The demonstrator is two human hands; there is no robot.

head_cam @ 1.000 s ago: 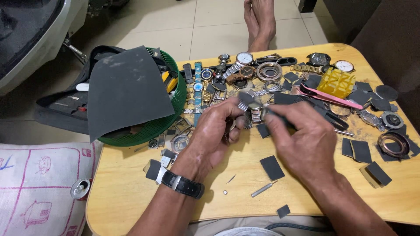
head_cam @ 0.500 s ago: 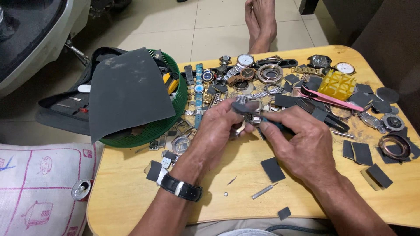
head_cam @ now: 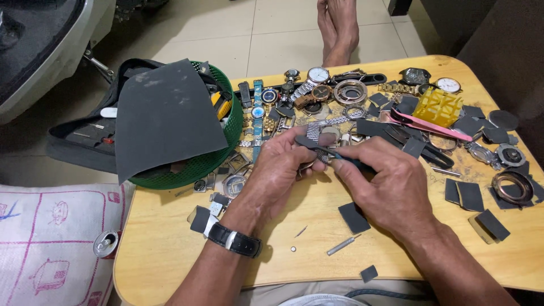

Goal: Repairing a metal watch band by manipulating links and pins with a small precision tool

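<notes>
Left hand [head_cam: 283, 164]: fingers curled shut around a metal mesh watch strap [head_cam: 313, 131], thumb lying across the top of it; a dark watch sits on this wrist.
Right hand [head_cam: 391, 184]: fingers pinched closed on a thin dark tool [head_cam: 345, 160]; the grip is firm, the tool's handle hidden in the palm.
Strap position: at the left fingertips, just ahead of the right fingertips, held a little above the wooden table [head_cam: 170, 249].
Strap axis: runs roughly away from the person, one end poking up past the left thumb, the other end tucked under the fingers.
Tool axis: lies crosswise, from the right fingers toward the left, tip touching or all but touching the strap near the left thumb; exact contact is too small to tell.
Nearer hand: the left hand holds the strap; the right reaches it only through the tool.
Beyond the fingertips: a heap of watches and watch parts [head_cam: 317, 90], pink tweezers [head_cam: 430, 124] and a yellow plastic block [head_cam: 437, 106].
Left of the left hand: a green basket [head_cam: 226, 141] covered by a sheet of dark sandpaper [head_cam: 164, 116].
Below the hands: small dark sandpaper squares [head_cam: 354, 217], a short metal pin [head_cam: 340, 245], a tiny round part.
Right of the right hand: more dark squares and a round watch case [head_cam: 513, 187].
</notes>
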